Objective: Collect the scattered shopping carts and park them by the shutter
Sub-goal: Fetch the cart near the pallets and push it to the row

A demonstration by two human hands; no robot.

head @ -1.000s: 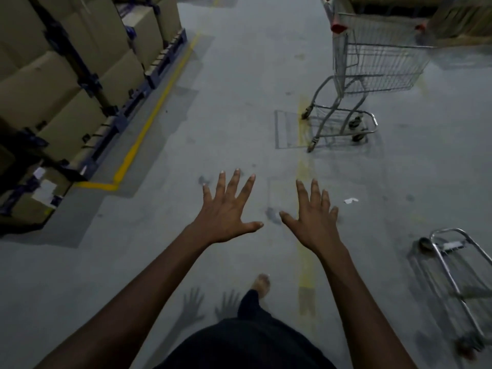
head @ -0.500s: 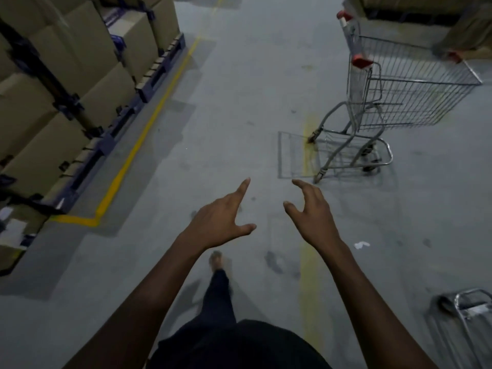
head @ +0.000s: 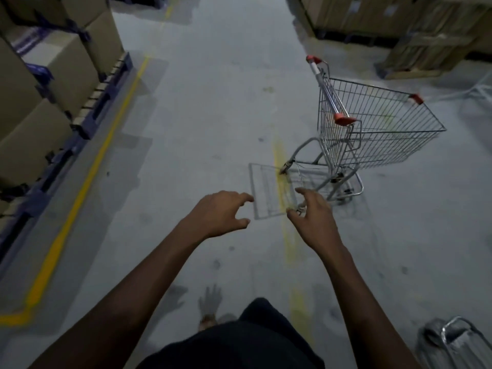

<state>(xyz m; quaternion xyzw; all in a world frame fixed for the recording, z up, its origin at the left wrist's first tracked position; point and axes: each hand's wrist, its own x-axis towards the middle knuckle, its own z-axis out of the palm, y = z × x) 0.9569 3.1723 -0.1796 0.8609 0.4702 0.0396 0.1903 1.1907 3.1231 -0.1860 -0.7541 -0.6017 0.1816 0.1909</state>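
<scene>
Person's moved fwd: cart [head: 372,129] w/ red handle ends sits nearer & lower in view, whole basket showing now vs. cut off at top 1 s ago. Left hand [head: 221,213] & right hand [head: 314,222] go from flat w/ fingers spread to fingers bent, half-hooked, holding nothing. Right hand now overlaps the wire panel [head: 271,193] on the floor in view; left hand's fingertips reach just beside its near edge. Second cart [head: 458,342] slips to btm-right corner, mostly out of frame. Yellow line corner [head: 16,316] drops to btm-left. White scrap on floor's gone from view.
</scene>
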